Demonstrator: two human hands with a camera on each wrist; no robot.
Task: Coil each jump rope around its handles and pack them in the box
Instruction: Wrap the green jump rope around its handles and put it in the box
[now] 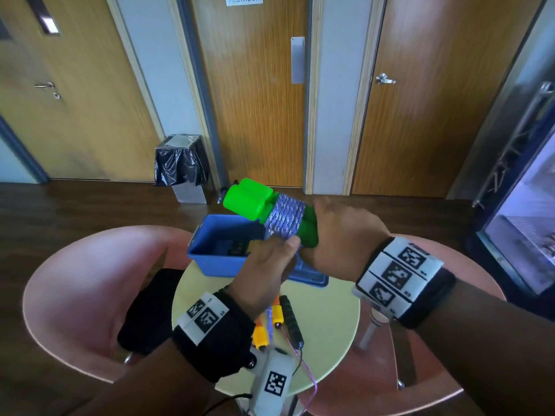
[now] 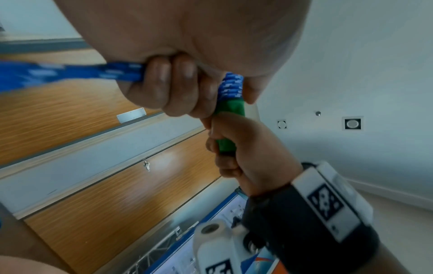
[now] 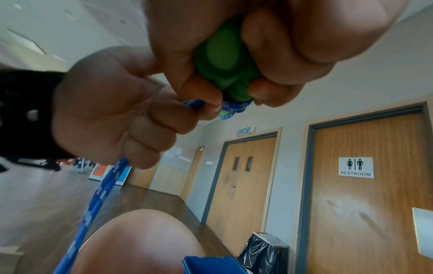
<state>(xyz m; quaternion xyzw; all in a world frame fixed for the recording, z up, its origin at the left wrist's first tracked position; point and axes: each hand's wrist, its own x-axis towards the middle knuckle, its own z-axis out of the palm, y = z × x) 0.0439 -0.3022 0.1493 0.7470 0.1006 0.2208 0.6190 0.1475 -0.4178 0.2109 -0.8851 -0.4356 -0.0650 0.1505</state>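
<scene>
The paired green handles (image 1: 255,202) are gripped by the right hand (image 1: 339,235); the blue rope (image 1: 285,217) is pinched by the left hand (image 1: 264,271). Slackened tension could loosen the coils.

left hand (image 1: 265,267): raised at centre, fingers curled, pinching rope | right hand (image 1: 339,235): just right of it, fist around green handles | hands touching
</scene>
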